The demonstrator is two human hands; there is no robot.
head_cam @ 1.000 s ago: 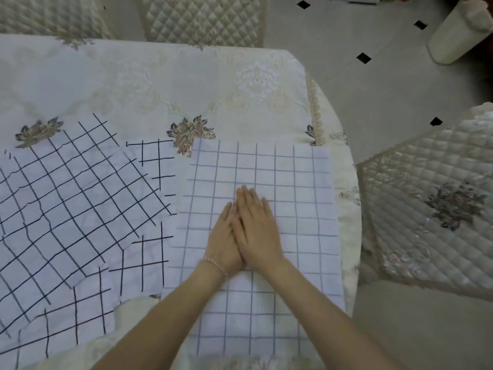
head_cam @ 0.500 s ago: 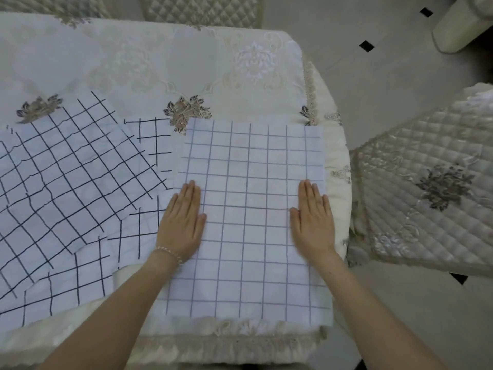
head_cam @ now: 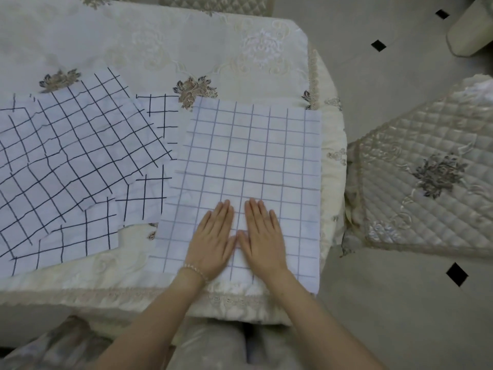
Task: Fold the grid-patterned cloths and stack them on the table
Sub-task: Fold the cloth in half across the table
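Observation:
A white cloth with a fine grey grid (head_cam: 250, 156) lies flat at the table's right front corner. My left hand (head_cam: 213, 239) and my right hand (head_cam: 262, 236) press flat on its near half, side by side, thumbs almost touching, fingers straight. To the left lie white cloths with a bold black grid (head_cam: 69, 156), spread loosely and overlapping, one partly under the grey-grid cloth's left edge.
The table carries a cream embroidered tablecloth (head_cam: 160, 44) with a lace hem along the front edge. A quilted chair seat (head_cam: 426, 182) stands close on the right. A pale cylinder (head_cam: 472, 30) stands on the tiled floor at far right.
Both hands slid apart from the cloth's middle to its side edges, then came back together lower down, near the front edge. The cloths have not shifted.

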